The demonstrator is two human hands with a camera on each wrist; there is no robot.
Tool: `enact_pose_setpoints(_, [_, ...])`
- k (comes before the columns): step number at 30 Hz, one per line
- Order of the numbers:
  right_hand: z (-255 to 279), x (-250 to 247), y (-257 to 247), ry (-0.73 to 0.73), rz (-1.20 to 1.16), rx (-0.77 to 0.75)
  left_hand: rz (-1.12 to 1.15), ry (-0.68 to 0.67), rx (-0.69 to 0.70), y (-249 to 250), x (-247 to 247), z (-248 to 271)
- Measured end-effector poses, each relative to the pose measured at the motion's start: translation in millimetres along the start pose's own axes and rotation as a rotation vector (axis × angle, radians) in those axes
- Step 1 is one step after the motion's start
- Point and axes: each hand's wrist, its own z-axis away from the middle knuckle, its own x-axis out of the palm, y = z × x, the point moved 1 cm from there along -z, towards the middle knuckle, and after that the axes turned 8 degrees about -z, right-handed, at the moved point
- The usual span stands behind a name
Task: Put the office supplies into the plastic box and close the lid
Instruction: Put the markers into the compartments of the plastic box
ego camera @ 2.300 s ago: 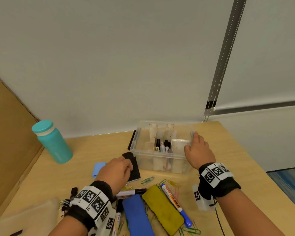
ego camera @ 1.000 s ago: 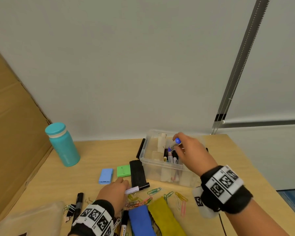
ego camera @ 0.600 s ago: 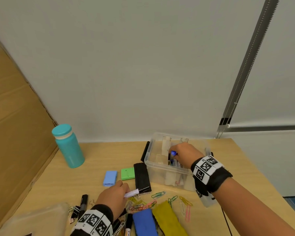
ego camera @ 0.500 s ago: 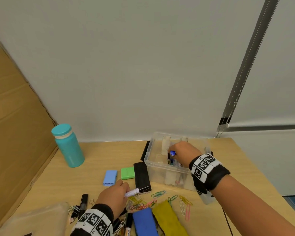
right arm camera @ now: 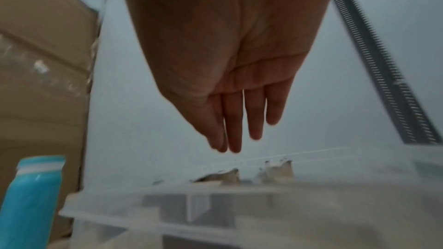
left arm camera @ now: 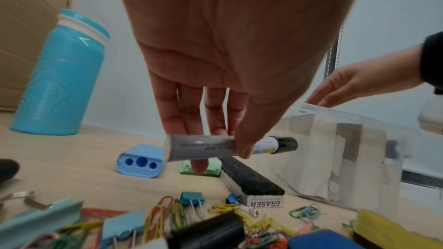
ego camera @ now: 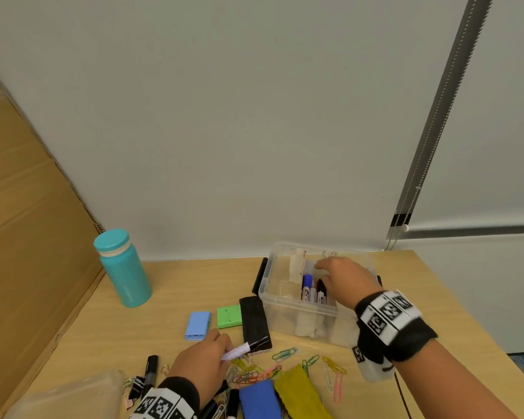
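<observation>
A clear plastic box [ego camera: 297, 309] stands at the back of the wooden table, with markers [ego camera: 312, 290] upright in its middle compartment, one with a blue cap. My right hand [ego camera: 341, 276] hovers over the box, fingers straight and empty [right arm camera: 236, 130]. My left hand [ego camera: 200, 364] pinches a white marker with a black cap [ego camera: 245, 347] between thumb and fingers [left arm camera: 230, 145], just above the table in front of a black eraser [ego camera: 254, 323]. The box lid [ego camera: 64, 397] lies at the near left.
A teal bottle [ego camera: 123, 269] stands at the left. A blue sharpener [ego camera: 198, 325] and a green block [ego camera: 230, 316] lie left of the eraser. Coloured paper clips [ego camera: 285, 353], binder clips [ego camera: 135, 385], a black marker [ego camera: 150, 368], and blue [ego camera: 259, 400] and yellow [ego camera: 303, 394] erasers crowd the near edge.
My right hand let go of the blue-capped marker, which now stands in the box, and opened above it. My left hand has lifted the white marker slightly.
</observation>
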Motion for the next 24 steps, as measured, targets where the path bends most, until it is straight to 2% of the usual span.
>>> enact_pose_setpoints(2, [15.2, 1.1, 21.9, 0.181, -0.002, 0.003, 0.005, 0.001, 0.019, 3.1, -5.5, 3.4])
enact_pose_setpoints(4, [29.4, 5.0, 41.9, 0.255, 0.044, 0.092, 0.004, 0.002, 0.047, 10.6, -13.9, 6.1])
enact_pose_setpoints(6, [38.8, 14.8, 59.3, 0.22, 0.01, 0.219, 0.02, 0.013, 0.086, 22.3, -26.2, 8.0])
enact_pose_setpoints(8, [44.2, 28.4, 69.6, 0.146, -0.126, 0.28, 0.048, 0.033, 0.119, 35.7, -42.2, 9.5])
enact_pose_setpoints(11, [45.8, 39.6, 72.6, 0.17, -0.31, 0.273, 0.119, 0.081, 0.143, 58.0, -68.1, 8.9])
enact_pose_setpoints(13, [45.8, 41.7, 72.9, 0.196, -0.326, 0.268, 0.165, 0.133, 0.165, 78.5, -80.1, 1.3])
enact_pose_setpoints(16, [47.7, 40.2, 71.2, 0.198, -0.318, 0.284, 0.084, 0.182, 0.134, 114.8, -81.8, -28.4])
enact_pose_setpoints(21, [48.3, 34.8, 65.0, 0.206, -0.287, 0.274, -0.17, 0.017, 0.053, 167.2, -66.1, -92.6])
enact_pose_setpoints(24, [47.9, 34.4, 62.8, 0.203, -0.283, 0.281, -0.259, -0.026, 0.019, 183.6, -59.6, -116.1])
